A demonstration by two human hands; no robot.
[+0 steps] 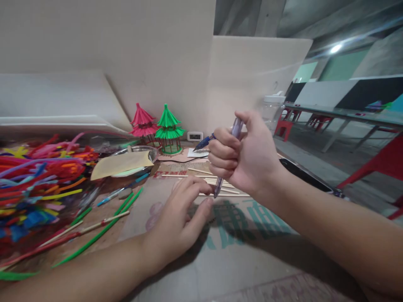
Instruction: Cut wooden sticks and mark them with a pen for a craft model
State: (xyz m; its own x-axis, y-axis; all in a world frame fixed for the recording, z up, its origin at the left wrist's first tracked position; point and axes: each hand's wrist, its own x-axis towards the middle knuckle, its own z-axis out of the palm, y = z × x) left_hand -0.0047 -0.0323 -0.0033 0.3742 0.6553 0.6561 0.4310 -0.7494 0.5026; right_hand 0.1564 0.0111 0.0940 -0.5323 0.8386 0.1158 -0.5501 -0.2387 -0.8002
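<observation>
My right hand (236, 155) is closed in a fist around a purplish see-through pen (236, 126), held upright with its narrow tip down. My left hand (185, 209) rests low over the cardboard (195, 268), its thumb and forefinger curled together beside the pen's tip. Whatever lies between those fingertips is too small or hidden to make out. Behind both hands, several thin wooden sticks (228, 190) lie on the cardboard, partly covered by the hands. A dark blue pointed object (203, 143) shows behind my right fist, over a small white paper (193, 153).
Many coloured pipe cleaners (40, 180) are heaped at left. A red pavilion model (143, 121) and a green one (170, 128) stand at the back by a small digital clock (195, 136). A metal bowl (151, 152), clear jar (273, 111) and black phone-like object (307, 176) are nearby.
</observation>
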